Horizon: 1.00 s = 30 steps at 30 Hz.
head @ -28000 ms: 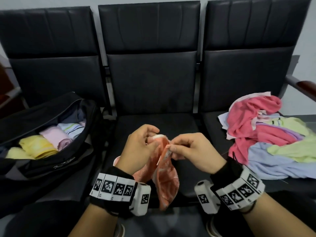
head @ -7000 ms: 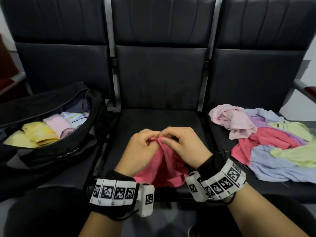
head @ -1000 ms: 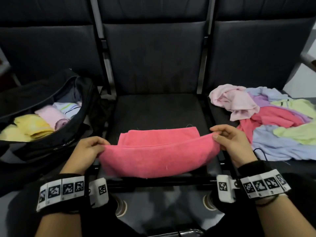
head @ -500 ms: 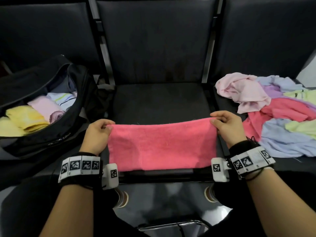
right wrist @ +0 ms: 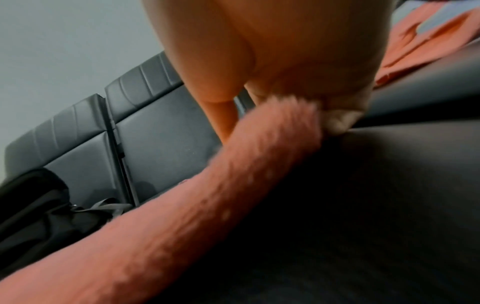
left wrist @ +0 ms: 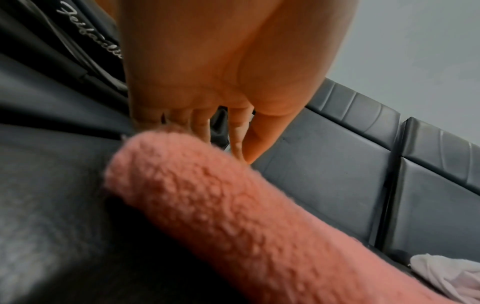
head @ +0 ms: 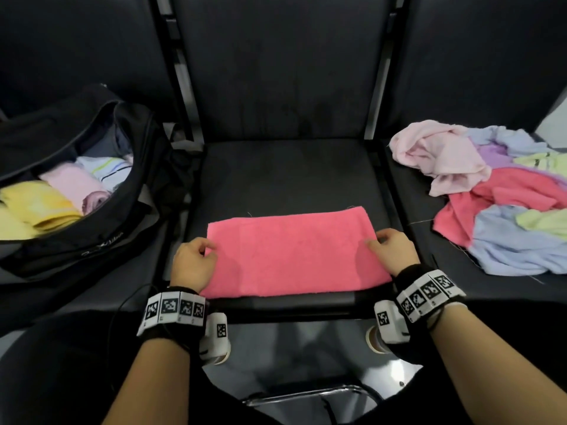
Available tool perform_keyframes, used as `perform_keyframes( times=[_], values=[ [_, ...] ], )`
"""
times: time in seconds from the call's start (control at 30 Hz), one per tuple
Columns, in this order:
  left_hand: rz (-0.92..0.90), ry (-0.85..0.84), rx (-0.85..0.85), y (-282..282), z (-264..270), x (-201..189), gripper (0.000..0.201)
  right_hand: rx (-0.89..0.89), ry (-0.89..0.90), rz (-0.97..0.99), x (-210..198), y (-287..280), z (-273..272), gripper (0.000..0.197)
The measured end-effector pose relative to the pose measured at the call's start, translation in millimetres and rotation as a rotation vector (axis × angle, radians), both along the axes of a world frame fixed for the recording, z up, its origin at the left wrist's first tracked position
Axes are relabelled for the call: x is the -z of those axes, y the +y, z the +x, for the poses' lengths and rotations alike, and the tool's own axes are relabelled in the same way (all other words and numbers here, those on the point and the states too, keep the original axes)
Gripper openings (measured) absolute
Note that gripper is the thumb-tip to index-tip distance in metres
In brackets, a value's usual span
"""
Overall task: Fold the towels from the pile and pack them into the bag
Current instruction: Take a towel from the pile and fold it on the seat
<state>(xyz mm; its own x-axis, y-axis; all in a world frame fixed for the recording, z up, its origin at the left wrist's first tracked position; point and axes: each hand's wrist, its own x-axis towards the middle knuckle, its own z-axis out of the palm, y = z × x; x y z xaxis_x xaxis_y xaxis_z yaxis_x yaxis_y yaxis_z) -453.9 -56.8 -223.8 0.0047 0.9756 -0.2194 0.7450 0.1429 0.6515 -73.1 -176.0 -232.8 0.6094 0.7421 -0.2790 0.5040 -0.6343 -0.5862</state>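
Hands hold a folded pink towel (head: 291, 256) flat on the middle seat (head: 285, 176): left hand (head: 192, 262) pinches its 9 o'clock edge, right hand (head: 393, 252) its 3 o'clock edge. Open black bag (head: 101, 237) sits at 9 o'clock, loose towel pile (head: 497, 194) at 3 o'clock.

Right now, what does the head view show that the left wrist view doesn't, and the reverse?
Only the head view shows the right hand, the folded towels in the open bag, and the whole pile on the right seat. Only the left wrist view shows the left hand from the palm side, fingers reaching down behind the towel's edge. Both show the pink towel on the middle seat with that hand at its left end.
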Motion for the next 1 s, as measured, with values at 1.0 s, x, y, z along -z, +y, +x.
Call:
perform_keyframes(
  times=[1.0],
  values=[
    [-0.351, -0.59, -0.124, -27, 35, -24, 0.025, -0.394, 0.573, 0.139, -70, 32, -157, 0.045]
  ],
)
